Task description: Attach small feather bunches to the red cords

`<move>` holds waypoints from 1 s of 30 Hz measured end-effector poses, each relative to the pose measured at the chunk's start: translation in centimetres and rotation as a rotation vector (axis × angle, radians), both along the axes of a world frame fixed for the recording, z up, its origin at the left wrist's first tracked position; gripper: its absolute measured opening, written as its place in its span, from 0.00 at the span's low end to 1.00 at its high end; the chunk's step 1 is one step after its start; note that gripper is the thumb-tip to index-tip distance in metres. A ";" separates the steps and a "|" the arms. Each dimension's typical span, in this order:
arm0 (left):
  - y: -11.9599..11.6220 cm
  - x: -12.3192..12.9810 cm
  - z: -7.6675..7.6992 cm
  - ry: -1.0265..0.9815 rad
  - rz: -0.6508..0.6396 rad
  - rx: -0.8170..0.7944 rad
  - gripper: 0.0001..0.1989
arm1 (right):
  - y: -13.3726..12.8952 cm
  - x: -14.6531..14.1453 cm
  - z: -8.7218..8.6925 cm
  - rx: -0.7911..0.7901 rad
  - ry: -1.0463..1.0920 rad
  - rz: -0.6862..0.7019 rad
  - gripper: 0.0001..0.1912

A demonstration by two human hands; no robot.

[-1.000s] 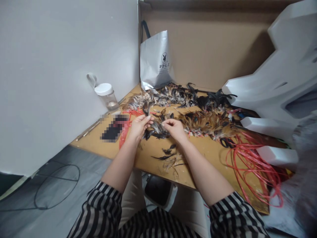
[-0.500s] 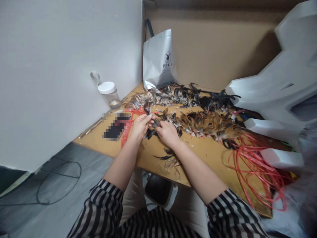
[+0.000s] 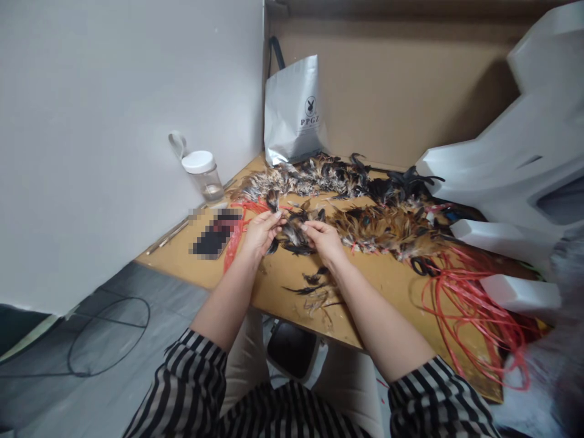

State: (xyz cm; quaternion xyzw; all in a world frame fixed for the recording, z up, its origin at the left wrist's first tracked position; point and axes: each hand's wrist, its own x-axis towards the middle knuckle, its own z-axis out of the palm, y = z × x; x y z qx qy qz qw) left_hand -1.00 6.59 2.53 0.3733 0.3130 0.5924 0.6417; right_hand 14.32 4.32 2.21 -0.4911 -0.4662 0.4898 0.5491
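Observation:
My left hand [image 3: 263, 232] is closed in a pinch on a small bunch of feathers, and a dark feather tuft [image 3: 272, 201] stands up above its fingertips. A short gap to the right, my right hand [image 3: 325, 240] has thumb and fingers pressed together over a heap of dark and brown feathers [image 3: 294, 237]; what lies between the fingertips is too small to make out. Right of that hand runs a row of golden-brown feathers [image 3: 387, 231] tied along its lower edge with red strands. Behind both hands stretches another row of mottled and black feathers [image 3: 319, 176].
On the wooden table [image 3: 283, 292] lie loose feathers [image 3: 319, 295], red plastic strips [image 3: 469, 316], black scissor handles [image 3: 422, 266] and a blurred-out phone [image 3: 214, 234]. A lidded jar [image 3: 205, 176] and a silver bag [image 3: 292, 109] stand behind. White foam pieces [image 3: 520, 292] border the right.
My right hand has moved right, away from my left hand, widening the gap between them. My left hand stays almost where it was, still pinching.

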 end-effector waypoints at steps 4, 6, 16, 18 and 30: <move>-0.4 0.5 0.0 0.091 -0.109 0.007 0.12 | -0.2 -0.2 0.3 -0.013 0.034 -0.026 0.16; -0.6 0.7 0.1 0.108 -0.139 0.030 0.11 | -0.3 -0.4 0.1 -0.011 0.022 -0.016 0.15; -0.8 0.1 0.7 -0.064 -0.171 0.024 0.07 | -0.7 -0.7 0.4 0.026 -0.124 0.140 0.13; -0.8 0.1 0.6 -0.055 -0.189 0.022 0.08 | -1.0 -0.3 1.1 0.030 -0.141 0.214 0.16; -1.1 0.3 0.5 0.047 -0.280 0.011 0.08 | -0.5 2.1 2.5 0.326 -0.363 0.031 0.16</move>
